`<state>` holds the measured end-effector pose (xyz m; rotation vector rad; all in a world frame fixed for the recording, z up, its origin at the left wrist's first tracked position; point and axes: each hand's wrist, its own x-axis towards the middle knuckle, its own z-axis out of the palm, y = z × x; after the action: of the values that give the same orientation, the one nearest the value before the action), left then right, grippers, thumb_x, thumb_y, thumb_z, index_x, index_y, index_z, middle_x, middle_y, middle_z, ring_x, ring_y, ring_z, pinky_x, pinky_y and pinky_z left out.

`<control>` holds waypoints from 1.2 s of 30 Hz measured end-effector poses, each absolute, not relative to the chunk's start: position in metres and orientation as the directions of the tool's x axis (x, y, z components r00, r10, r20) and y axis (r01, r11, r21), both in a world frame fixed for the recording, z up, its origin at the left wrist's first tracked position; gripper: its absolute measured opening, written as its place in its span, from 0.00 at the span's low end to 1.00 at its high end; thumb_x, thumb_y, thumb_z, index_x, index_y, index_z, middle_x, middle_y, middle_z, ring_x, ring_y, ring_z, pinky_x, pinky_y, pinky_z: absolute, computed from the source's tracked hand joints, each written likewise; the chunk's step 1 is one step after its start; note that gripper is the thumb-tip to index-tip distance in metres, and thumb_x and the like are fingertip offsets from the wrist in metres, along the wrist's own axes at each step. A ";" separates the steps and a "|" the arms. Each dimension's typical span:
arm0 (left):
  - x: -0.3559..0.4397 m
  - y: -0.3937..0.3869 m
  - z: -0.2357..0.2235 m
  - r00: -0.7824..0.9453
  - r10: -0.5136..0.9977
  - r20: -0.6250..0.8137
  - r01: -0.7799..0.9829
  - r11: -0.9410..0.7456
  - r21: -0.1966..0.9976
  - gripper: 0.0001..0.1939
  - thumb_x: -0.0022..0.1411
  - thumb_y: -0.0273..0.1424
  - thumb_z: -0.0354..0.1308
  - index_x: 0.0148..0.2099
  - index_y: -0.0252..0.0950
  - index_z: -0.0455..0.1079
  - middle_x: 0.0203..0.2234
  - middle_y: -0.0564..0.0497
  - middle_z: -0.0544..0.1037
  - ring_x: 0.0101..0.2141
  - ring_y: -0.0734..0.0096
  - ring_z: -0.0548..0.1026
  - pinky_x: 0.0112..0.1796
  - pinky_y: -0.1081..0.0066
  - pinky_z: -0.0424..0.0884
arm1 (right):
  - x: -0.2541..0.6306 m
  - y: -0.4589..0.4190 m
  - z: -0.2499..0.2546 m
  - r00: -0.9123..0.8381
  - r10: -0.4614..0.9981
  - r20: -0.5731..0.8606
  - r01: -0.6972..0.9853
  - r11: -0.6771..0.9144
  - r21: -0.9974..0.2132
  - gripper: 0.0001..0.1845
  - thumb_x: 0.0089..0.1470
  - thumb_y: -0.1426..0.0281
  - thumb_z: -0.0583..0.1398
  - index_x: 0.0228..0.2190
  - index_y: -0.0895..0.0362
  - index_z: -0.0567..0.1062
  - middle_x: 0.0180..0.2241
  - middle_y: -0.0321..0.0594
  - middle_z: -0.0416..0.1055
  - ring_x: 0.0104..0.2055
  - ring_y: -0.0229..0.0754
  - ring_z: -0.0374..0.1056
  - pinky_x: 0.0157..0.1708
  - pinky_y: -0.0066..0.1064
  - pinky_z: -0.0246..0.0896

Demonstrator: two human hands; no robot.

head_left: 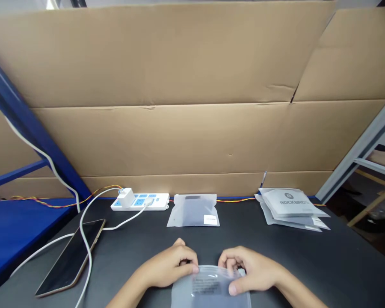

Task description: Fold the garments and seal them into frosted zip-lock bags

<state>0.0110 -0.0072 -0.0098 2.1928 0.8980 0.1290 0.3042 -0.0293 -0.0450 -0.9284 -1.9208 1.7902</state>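
A translucent frosted zip bag (pixel 208 295) lies at the near edge of the black table, its zip end facing away from me. Dark content and a block of small printed text show through the plastic. My left hand (pixel 171 265) pinches the bag's top left corner between thumb and fingers. At the top right part, my right hand (pixel 252 269) grips the bag, thumb on top and fingers curled at the zip edge. A small white piece shows by the right fingers; I cannot make out what it is. The bag's lower end is cut off by the frame.
Another frosted bag (pixel 192 211) with a white label lies farther back. A stack of printed bags (pixel 288 205) sits at the back right, beside a pen (pixel 263 179). At left are a phone (pixel 72 259), white cables and a power strip (pixel 158 201). Cardboard (pixel 186 137) walls the back.
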 end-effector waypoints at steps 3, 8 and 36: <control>0.013 -0.009 -0.011 0.753 0.635 -0.173 0.562 -0.483 0.671 0.10 0.69 0.36 0.56 0.37 0.41 0.77 0.30 0.54 0.77 0.40 0.66 0.67 0.41 0.75 0.62 | 0.306 -0.030 -0.045 -0.741 0.636 -0.214 0.274 -0.003 -0.962 0.24 0.44 0.58 0.72 0.40 0.57 0.78 0.27 0.31 0.71 0.26 0.33 0.60 0.29 0.25 0.53; 0.010 -0.006 -0.011 0.756 0.632 -0.170 0.549 -0.471 0.690 0.13 0.68 0.39 0.56 0.37 0.40 0.78 0.28 0.53 0.77 0.39 0.65 0.69 0.39 0.74 0.63 | 0.305 -0.030 -0.040 -0.677 0.732 -0.078 0.204 0.084 -0.975 0.20 0.50 0.59 0.68 0.43 0.55 0.77 0.29 0.33 0.71 0.31 0.37 0.65 0.37 0.29 0.60; 0.024 -0.006 -0.006 0.716 0.694 -0.074 0.455 -0.384 0.804 0.12 0.67 0.36 0.56 0.34 0.36 0.73 0.31 0.54 0.73 0.32 0.72 0.69 0.34 0.75 0.64 | 0.298 -0.017 -0.043 -0.085 0.977 0.196 -0.058 0.191 -0.980 0.14 0.58 0.59 0.61 0.32 0.51 0.61 0.25 0.27 0.59 0.26 0.35 0.54 0.26 0.26 0.50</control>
<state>0.0244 -0.0058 -0.0060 2.0454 0.8733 0.3464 0.2979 -0.0175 -0.0432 -0.9843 -1.3234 1.1512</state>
